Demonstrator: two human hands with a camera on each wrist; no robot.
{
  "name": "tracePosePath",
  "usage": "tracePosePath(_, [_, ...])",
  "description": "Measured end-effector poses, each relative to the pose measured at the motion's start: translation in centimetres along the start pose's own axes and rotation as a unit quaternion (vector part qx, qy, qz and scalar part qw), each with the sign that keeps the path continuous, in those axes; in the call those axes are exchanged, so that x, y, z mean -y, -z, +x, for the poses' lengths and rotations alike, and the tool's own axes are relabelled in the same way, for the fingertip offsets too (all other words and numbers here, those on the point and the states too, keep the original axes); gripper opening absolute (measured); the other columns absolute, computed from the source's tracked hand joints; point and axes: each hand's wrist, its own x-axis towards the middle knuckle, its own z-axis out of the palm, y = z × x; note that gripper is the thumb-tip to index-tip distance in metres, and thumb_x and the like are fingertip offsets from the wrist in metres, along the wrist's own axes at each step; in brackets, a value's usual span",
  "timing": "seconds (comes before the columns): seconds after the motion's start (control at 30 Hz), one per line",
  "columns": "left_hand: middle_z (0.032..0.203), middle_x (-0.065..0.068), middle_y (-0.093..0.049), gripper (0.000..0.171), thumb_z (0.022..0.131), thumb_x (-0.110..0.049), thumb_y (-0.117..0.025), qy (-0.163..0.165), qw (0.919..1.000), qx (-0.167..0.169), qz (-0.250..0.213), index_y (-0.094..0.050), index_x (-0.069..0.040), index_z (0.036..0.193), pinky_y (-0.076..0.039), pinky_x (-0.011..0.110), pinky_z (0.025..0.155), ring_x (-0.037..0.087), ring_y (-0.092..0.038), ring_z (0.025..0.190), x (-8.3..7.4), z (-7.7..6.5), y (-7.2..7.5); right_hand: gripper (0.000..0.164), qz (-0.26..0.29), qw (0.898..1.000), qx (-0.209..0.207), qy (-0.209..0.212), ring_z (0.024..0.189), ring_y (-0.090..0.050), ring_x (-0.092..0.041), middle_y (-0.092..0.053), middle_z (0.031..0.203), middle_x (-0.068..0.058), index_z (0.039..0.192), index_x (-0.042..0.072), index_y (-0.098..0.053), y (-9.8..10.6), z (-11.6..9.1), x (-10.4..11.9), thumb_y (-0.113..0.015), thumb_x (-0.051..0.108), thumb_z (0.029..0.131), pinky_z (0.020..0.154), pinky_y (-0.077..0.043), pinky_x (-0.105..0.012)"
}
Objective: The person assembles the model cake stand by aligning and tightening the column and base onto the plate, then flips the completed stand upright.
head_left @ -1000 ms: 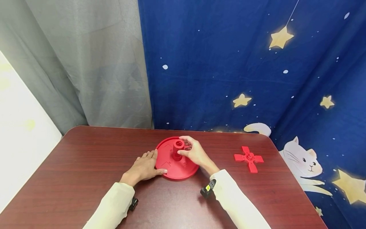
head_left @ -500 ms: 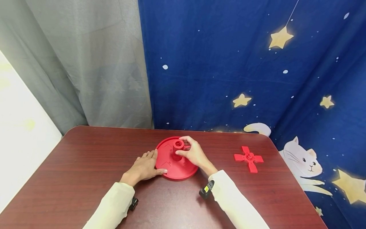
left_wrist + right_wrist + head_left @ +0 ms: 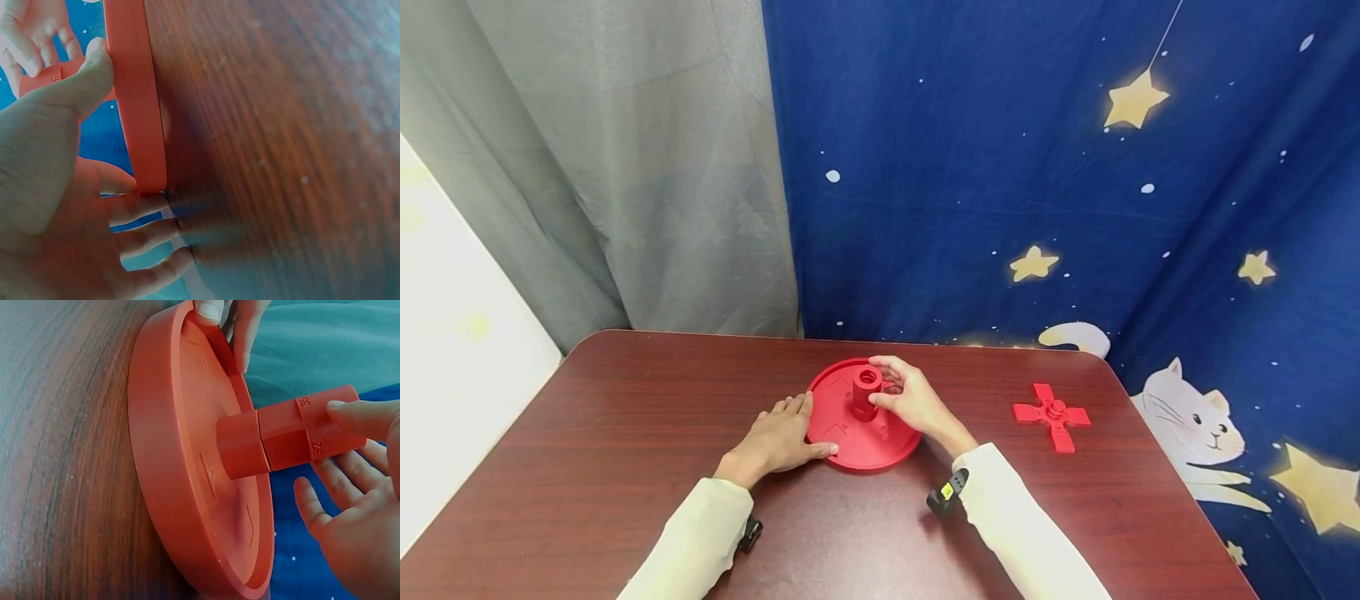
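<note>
My right hand (image 3: 917, 406) is pinching the red cylinder (image 3: 864, 400) between thumb and fingers; it's standing upright on the red disc (image 3: 868, 457), and I'm reading "32" in the wrist view. At the disc's left rim, my left hand (image 3: 777, 440) is resting, thumb spread from straight fingers. Both forearms (image 3: 1026, 525) are angling inward.

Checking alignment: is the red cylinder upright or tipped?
Upright: the red cylinder stands on the round red base, open end up.
</note>
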Motion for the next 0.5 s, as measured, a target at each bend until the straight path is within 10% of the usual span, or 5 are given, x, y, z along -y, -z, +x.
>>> tracePosePath(0.5, [0.151, 0.026, -0.040, 0.101, 0.082, -0.060, -0.071, 0.000, 1.0000, -0.002, 0.002, -0.034, 0.005, 0.151, -0.030, 0.068, 0.109, 0.049, -0.035, 0.139, 0.03, 0.03, -0.08, 0.055, -0.018, 0.999, -0.036, -0.024, 0.099, -0.068, -0.032, -0.066, 0.117, -0.018, 0.130, -0.001, -0.059, -0.52, -0.02, -0.05, -0.080, 0.000, 0.079, 0.090, -0.056, -0.043])
